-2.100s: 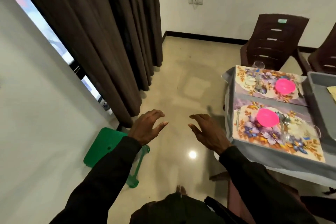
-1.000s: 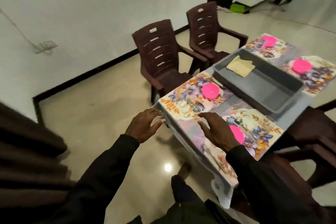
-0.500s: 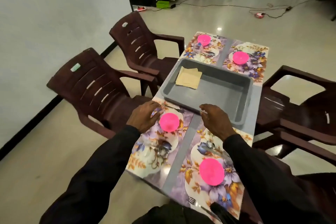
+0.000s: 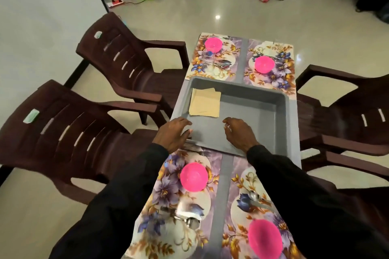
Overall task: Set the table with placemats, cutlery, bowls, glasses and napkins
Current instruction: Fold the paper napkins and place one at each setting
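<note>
Hands over near edge of grey tray (image 4: pixel 282 111), left hand (image 4: pixel 173 134) and right hand (image 4: pixel 239 133) both empty with fingers loosely spread, tan napkins (image 4: pixel 205 102) in tray's far-left corner, four floral placemats (image 4: pixel 179 202) with pink bowls (image 4: pixel 193 176) around it.

Soft, even indoor light, a ceiling-lamp glare spot on the glossy floor (image 4: pixel 217 17), wide-angle bending at edges.

The grey desk (image 4: pixel 293 132) carries four floral placemats (image 4: pixel 216 57), two at the far end and two at the near end. Between the pairs sits a grey tray (image 4: pixel 280 115), touching the far placemats' near edges.
</note>
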Motion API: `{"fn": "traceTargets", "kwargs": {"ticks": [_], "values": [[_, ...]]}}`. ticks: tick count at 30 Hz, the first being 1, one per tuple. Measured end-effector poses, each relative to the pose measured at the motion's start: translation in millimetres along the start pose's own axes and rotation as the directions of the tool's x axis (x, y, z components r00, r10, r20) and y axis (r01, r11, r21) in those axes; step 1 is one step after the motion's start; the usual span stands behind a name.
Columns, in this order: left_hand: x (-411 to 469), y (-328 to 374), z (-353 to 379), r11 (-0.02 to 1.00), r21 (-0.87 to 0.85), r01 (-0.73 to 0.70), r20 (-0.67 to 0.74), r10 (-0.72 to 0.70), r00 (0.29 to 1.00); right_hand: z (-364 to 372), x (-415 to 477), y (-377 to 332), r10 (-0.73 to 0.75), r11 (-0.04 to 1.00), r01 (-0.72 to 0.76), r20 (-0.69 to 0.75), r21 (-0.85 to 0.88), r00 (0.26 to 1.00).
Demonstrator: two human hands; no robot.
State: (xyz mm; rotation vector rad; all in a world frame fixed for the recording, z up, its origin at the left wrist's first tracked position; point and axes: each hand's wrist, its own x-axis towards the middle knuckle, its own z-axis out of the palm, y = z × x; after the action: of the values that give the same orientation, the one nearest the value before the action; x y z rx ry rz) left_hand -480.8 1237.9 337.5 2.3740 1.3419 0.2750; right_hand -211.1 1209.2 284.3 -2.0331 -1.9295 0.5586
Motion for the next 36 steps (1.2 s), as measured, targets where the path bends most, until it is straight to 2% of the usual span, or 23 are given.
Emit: {"fn": "traceTargets", "kwargs": {"ticks": [8, 13, 17, 20, 22, 27, 30, 32, 33, 36], "values": [[48, -58, 19, 0.997, -0.074, -0.034, 0.071, 0.04, 0.997, 50, 91, -1, 0.218, 0.972, -0.221, 0.032, 0.085, 0.975], [64, -80, 26, 0.99, -0.137, -0.032, 0.06, 0.041, 0.997, 77, 136, 10, 0.372, 0.909, -0.37, 0.024, 0.191, 0.928], [65, -91, 27, 0.981, -0.195, -0.012, 0.051, 0.023, 0.998, 95, 164, 17, 0.544, 0.767, -0.529, 0.069, 0.364, 0.836], [60, -96, 25, 0.964, -0.267, 0.007, 0.024, 0.0, 1.0, 101, 176, 9, 0.637, 0.608, -0.595, 0.126, 0.525, 0.761], [55, -97, 24, 0.945, -0.325, 0.028, -0.002, -0.03, 1.0, 109, 183, 6, 0.675, 0.524, -0.602, 0.138, 0.602, 0.725], [44, -100, 23, 0.874, -0.472, 0.116, 0.015, -0.124, 0.992, 117, 192, -7, 0.699, 0.414, -0.582, 0.166, 0.7, 0.696], [39, -95, 17, 0.77, -0.608, 0.193, 0.022, -0.227, 0.974, 97, 178, -25, 0.667, 0.448, -0.524, 0.119, 0.724, 0.735], [38, -90, 12, 0.656, -0.719, 0.227, 0.03, -0.298, 0.954, 78, 159, -33, 0.643, 0.466, -0.464, 0.071, 0.754, 0.762], [38, -86, 11, 0.562, -0.787, 0.254, 0.053, -0.349, 0.936, 68, 149, -35, 0.626, 0.468, -0.429, 0.053, 0.772, 0.778], [37, -66, 9, 0.144, -0.934, 0.327, 0.222, -0.481, 0.848, 32, 113, -42, 0.567, 0.435, -0.336, 0.035, 0.835, 0.823]]}}
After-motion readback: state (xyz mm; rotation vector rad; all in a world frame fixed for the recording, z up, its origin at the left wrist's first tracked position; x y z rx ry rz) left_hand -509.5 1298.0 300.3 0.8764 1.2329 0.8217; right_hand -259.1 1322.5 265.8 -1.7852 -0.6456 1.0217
